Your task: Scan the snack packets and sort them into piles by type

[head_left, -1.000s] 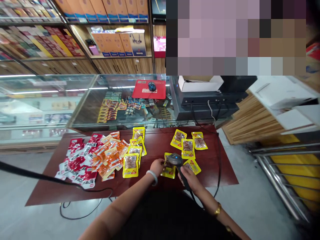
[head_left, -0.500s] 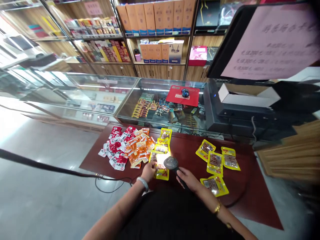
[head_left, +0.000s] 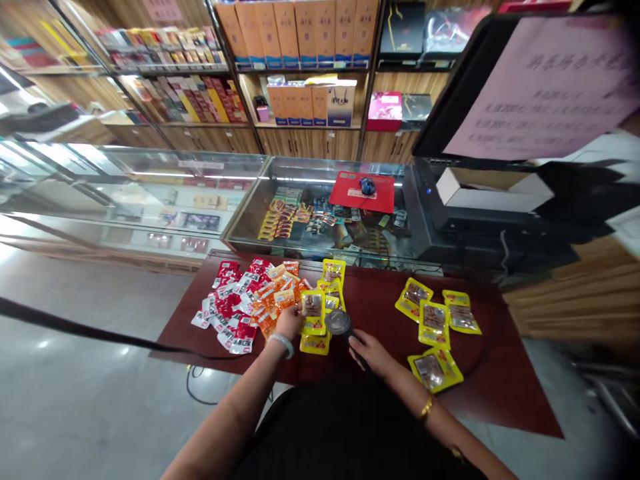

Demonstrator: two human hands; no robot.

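My left hand [head_left: 289,324] pinches the left edge of a yellow snack packet [head_left: 313,311] with a clear window showing brown food. Wrapped around the handle of a black barcode scanner [head_left: 339,323] is my right hand [head_left: 369,352]; the scanner head sits just right of that packet. More yellow packets [head_left: 333,271] lie behind and below the held one. Left of them is a pile of orange packets [head_left: 283,299], and beyond it red and white packets [head_left: 231,307]. On the right lie several separate yellow packets [head_left: 434,323].
The dark red table [head_left: 370,300] meets a glass display counter [head_left: 310,230]. A mouse [head_left: 367,186] rests on a red mat [head_left: 345,193]. At right stand a monitor back with a pink notice [head_left: 540,87] and a white open box [head_left: 493,190]. A black cable [head_left: 125,341] crosses at left.
My left hand has moved slightly up and left, and the yellow packet it holds is now lifted off the others. The scanner's bright light on the packets is gone.
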